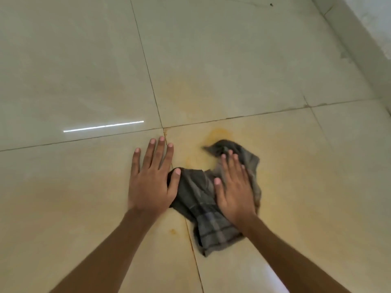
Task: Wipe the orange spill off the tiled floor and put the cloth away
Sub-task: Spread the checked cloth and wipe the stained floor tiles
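Observation:
A dark grey checked cloth [195,195] lies crumpled on the glossy beige tiled floor [84,70]. My right hand [233,187] presses flat on the cloth's right part, fingers spread and blurred. My left hand [151,178] rests flat on the tile with fingers apart, its thumb touching the cloth's left edge. A faint orange spill [219,133] smears the tile just beyond the cloth, with more orange tint in front of it and along the grout line [190,235] near my arms.
A small orange spot [173,231] sits left of the grout line. A wall skirting [359,49] runs along the far right. A bright light streak [103,126] reflects on the left tile. A tiny dark speck [271,4] lies far ahead.

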